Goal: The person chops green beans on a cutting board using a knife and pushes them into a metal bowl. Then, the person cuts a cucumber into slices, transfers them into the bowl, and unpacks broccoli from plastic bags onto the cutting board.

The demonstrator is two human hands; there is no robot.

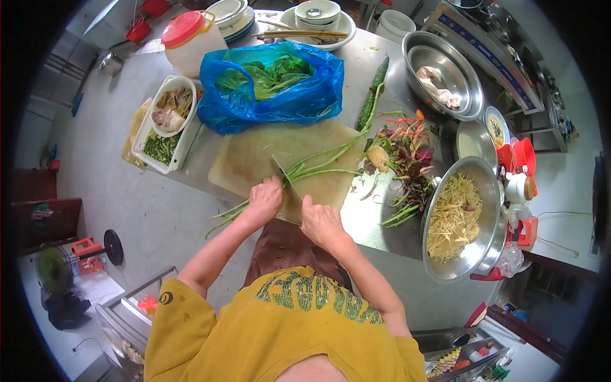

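1. Step, judged: cutting green stalks; they lie across the cutting board, ends overhanging.
2. Left hand closed around stalks; right hand clamped on knife, blade against them.
3. Next cut calls for steady stalks, left fingertips clear of edge.

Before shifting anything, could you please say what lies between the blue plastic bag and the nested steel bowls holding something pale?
The head view shows a long, bumpy green vegetable, partly overlapped by thin green stems, on the metal table.
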